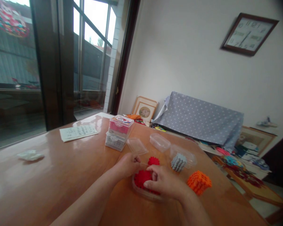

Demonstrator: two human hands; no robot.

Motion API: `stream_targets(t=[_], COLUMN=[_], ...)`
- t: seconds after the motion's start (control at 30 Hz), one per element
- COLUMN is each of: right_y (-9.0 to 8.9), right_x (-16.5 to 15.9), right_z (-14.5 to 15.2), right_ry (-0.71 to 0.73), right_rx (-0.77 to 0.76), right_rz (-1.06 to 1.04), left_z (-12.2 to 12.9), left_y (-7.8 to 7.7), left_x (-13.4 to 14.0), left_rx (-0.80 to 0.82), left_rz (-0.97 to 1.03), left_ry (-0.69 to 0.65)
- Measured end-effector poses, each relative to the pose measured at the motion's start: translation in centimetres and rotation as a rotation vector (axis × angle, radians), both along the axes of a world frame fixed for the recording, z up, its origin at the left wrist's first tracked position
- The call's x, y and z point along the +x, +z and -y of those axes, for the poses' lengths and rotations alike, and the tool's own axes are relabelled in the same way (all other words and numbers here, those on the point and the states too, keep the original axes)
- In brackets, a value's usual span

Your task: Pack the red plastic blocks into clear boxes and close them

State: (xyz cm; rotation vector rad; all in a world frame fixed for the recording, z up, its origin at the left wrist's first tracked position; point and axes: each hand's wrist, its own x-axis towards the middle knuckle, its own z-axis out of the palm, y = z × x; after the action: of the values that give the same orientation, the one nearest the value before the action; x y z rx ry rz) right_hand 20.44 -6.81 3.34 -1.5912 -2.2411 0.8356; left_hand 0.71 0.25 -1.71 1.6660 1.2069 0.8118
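My left hand (129, 164) is closed, its fingertips pinched together just past the left rim of a clear plastic container (148, 197). A thin pale strand (144, 164) runs from there toward my right hand (163, 180); its exact kind is too small to tell. The right fingers are curled and closed over the container, covering part of its contents. Red toothed plastic pieces (141, 179) lie inside the container. Just beyond the hands stands a red toothed stack (153, 161). To the right are a grey stack (178, 162) and an orange stack (199, 182) of similar pieces.
Two lidded clear boxes (119, 131) stand stacked beyond my left hand. A clear lid (137, 146) and a shallow clear container (159, 142) lie behind the stacks. Handwritten paper sheets (79, 132) and a crumpled white wrapper (30, 155) are on the left of the wooden table (68, 172).
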Motion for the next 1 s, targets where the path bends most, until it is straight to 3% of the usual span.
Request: stream_targets(t=[0.27, 0.43, 0.53, 0.6, 0.73, 0.87, 1.0], right_y=[-1.2, -0.7, -0.9, -1.5, -3.7, -5.5, -5.9], right_x=[-0.8, -0.1, 1.2, 2.6, 5.4, 6.5, 6.0], right_z=[-0.5, -0.8, -2.1, -3.5, -6.5, -7.7, -7.4], right_ry=[0.030, -0.004, -0.101, -0.240, -0.462, -0.427, -0.375], right_rx=[0.051, 0.060, 0.146, 0.208, 0.260, 0.209, 0.113], right_rz=[0.031, -0.123, -0.312, -0.392, -0.356, -0.345, -0.382], left_z=[-0.7, -0.5, -0.4, -0.4, -0.6, -0.9, -1.2], left_y=[-1.3, -1.1, -0.9, -0.8, -0.6, -1.0, -1.5], left_x=[-0.2, -0.3, -0.2, -0.1, -0.1, -0.2, -0.2], left_rx=[0.041, 0.044, 0.020, 0.031, 0.088, 0.117, 0.097], left_rz=[-0.030, -0.011, 0.002, 0.001, -0.063, -0.086, -0.061], left_ry=[-0.014, -0.021, -0.032, -0.025, -0.026, -0.035, -0.035])
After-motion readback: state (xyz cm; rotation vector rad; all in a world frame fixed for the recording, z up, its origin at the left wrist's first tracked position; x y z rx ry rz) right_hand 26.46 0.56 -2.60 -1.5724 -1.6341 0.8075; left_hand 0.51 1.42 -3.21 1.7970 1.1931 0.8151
